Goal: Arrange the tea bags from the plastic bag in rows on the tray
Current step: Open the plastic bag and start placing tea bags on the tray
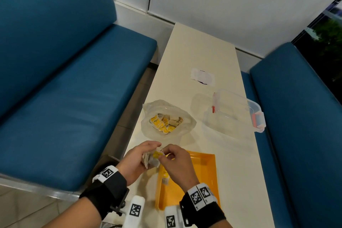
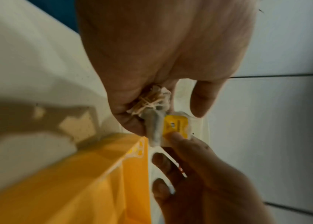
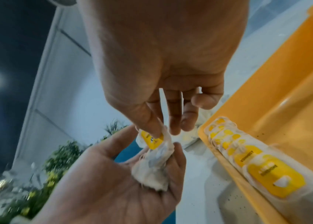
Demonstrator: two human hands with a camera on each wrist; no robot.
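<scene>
left hand (image 1: 134, 161) cups a clump of tea bags (image 1: 150, 160) over the table edge beside the yellow tray (image 1: 207, 172); right hand (image 1: 176, 163) pinches one yellow tag (image 2: 175, 125). bag count hidden in the palm.

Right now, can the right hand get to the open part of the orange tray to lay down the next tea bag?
Probably yes: the right hand hangs over the orange tray, whose floor beside the tea bag row lies bare. It pinches a yellow tag from the left hand's bundle.
</scene>
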